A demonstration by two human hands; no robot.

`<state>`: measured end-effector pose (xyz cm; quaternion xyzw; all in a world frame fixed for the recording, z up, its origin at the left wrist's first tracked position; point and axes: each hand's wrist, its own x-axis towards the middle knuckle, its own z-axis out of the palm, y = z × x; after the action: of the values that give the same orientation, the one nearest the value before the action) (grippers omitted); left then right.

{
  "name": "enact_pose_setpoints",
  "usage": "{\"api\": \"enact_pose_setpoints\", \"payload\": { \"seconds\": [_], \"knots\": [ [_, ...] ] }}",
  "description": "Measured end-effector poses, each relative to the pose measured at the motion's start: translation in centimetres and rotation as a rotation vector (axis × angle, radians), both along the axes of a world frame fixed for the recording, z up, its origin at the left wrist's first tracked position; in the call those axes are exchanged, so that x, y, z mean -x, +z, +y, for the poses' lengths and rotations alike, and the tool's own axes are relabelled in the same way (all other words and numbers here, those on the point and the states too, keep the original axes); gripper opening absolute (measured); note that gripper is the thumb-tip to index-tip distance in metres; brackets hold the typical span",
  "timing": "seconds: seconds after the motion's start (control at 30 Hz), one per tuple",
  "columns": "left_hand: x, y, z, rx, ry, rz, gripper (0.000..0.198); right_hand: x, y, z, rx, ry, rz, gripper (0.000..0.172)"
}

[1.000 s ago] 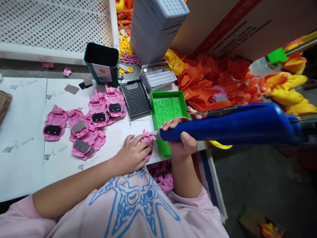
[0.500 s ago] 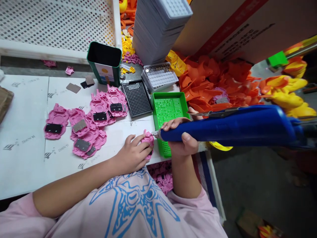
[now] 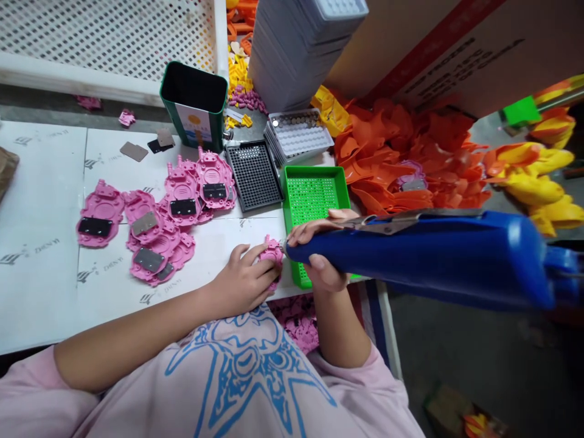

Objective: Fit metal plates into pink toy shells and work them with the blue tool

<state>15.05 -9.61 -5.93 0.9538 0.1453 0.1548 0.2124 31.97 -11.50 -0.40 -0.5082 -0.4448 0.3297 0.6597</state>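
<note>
My left hand (image 3: 241, 281) presses a small pink plastic part (image 3: 272, 253) down on the white table (image 3: 50, 280), fingers curled over it. My right hand (image 3: 322, 252) is wrapped round a long blue electric screwdriver (image 3: 424, 252). Its metal tip touches the pink part's right side. A green tray (image 3: 310, 201) lies just behind the tip, partly hidden by the tool.
A pile of pink parts (image 3: 159, 219) with dark and grey plates lies to the left. Behind stand a black tray (image 3: 254, 175), a white tray (image 3: 298, 134), a green tin (image 3: 194, 112) and stacked grey trays (image 3: 296, 48). Orange parts (image 3: 401, 152) and yellow parts (image 3: 538, 176) heap at right.
The screwdriver's rear end has dropped and swung closer to the camera. Both hands and the pink part stay nearly in place; the view shifted slightly.
</note>
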Motion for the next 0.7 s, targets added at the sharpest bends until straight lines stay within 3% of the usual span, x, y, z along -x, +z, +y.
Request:
{"api": "enact_pose_setpoints", "payload": {
  "seconds": [0.13, 0.3, 0.57, 0.7],
  "knots": [
    [0.0, 0.1, -0.1, -0.014, -0.003, 0.007, 0.024, -0.3, -0.5, 0.2, -0.007, 0.014, -0.043, 0.032],
    [0.0, 0.1, 0.0, -0.073, 0.003, -0.029, 0.025, -0.7, -0.9, 0.5, 0.021, 0.067, 0.053, 0.036],
    [0.1, 0.5, -0.3, -0.117, 0.006, -0.008, 0.028, -1.5, 3.3, -2.8, -0.136, -0.229, 0.18, 0.029],
    [-0.1, 0.5, -0.6, -0.11, 0.004, 0.003, 0.027, -2.3, 3.1, -4.2, -0.067, -0.317, 0.19, 0.031]
  ]
}}
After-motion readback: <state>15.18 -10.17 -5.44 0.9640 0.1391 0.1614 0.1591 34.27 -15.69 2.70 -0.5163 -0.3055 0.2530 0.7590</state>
